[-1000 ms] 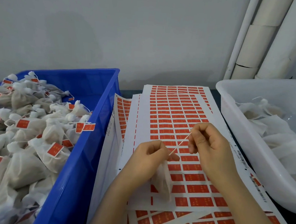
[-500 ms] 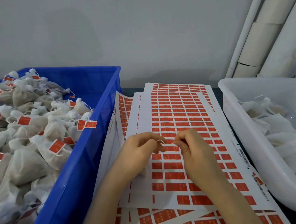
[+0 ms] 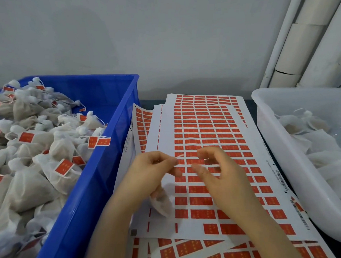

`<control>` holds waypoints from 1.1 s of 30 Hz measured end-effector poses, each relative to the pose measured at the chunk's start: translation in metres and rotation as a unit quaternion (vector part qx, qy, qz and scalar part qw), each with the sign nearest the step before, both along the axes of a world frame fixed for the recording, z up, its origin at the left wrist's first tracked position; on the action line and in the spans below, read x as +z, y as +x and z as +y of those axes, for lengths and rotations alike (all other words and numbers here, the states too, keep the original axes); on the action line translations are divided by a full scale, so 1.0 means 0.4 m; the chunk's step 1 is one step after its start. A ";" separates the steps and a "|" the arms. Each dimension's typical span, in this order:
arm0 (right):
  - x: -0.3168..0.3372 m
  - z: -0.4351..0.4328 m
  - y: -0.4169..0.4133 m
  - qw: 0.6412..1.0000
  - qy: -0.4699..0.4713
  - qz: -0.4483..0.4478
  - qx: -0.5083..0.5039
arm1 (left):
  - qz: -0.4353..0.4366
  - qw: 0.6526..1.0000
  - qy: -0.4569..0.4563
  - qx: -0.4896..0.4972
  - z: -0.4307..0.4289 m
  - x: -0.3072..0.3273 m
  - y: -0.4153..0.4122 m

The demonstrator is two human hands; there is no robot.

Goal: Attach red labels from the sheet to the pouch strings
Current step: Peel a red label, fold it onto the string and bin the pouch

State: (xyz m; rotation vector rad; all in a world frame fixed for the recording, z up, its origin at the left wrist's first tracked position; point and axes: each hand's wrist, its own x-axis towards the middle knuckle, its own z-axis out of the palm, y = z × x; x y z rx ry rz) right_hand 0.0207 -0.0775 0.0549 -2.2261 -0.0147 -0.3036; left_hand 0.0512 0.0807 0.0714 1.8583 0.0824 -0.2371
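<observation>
My left hand (image 3: 153, 168) holds a small white mesh pouch (image 3: 162, 205) under its palm and pinches the pouch's thin string (image 3: 179, 155) between thumb and forefinger. The string end pokes up to the right. My right hand (image 3: 218, 177) hovers just right of it above the sheet of red labels (image 3: 207, 131), thumb and fingers loosely spread, nothing visibly held. Both hands are blurred by motion.
A blue crate (image 3: 95, 164) at the left is heaped with pouches carrying red labels. A white tub (image 3: 283, 155) at the right holds unlabelled pouches. More label sheets (image 3: 208, 254) lie underneath near me. White pipes stand at the back right.
The right hand has let go of the string and drawn slightly away to the right with fingers spread. The left hand still pinches the string, with the pouch below it.
</observation>
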 end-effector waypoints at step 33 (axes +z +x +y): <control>-0.020 -0.048 -0.008 0.966 -0.150 0.183 0.109 | 0.084 0.992 0.052 0.079 0.074 -0.017 0.022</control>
